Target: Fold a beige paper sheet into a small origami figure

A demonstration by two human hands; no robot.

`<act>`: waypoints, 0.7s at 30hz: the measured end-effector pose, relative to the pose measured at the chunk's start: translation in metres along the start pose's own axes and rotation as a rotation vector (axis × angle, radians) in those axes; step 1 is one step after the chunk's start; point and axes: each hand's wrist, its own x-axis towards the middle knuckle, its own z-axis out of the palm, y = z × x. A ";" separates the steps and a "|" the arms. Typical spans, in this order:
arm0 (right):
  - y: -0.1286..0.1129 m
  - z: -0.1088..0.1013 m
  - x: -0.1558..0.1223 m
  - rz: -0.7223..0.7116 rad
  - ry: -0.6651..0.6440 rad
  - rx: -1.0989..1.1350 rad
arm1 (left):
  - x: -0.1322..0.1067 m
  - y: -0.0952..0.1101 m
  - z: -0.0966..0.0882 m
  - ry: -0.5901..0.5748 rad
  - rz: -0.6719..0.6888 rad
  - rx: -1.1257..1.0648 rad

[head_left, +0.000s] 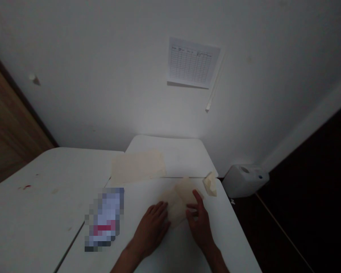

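**L hand** [152, 229]: mine, unclenched, palm down, fingertips on folded cream paper sheet [177, 201], lower-L edge.
**R hand** [200, 223]: mine, fingers spread, unclenched, touching sheet's R side.
**Sheet posn:** between hands, flat on white rounded-corner table [176, 254].
**Nearby:** small folded cream paper piece [209, 184] just past R hand; flat cream paper sheet [138, 167] farther fwd; blurred white-and-red packet [104, 220] L of hands.
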 end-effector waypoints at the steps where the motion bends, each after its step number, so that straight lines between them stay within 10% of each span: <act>1: 0.001 -0.001 0.001 -0.041 -0.003 -0.054 | 0.000 -0.001 0.000 0.001 0.004 -0.008; 9: -0.004 -0.015 0.013 -0.420 -0.271 -0.651 | -0.003 -0.005 -0.007 -0.066 -0.003 -0.020; 21: -0.013 -0.002 0.007 -0.454 -0.382 -0.663 | -0.018 -0.015 -0.015 -0.044 0.065 0.073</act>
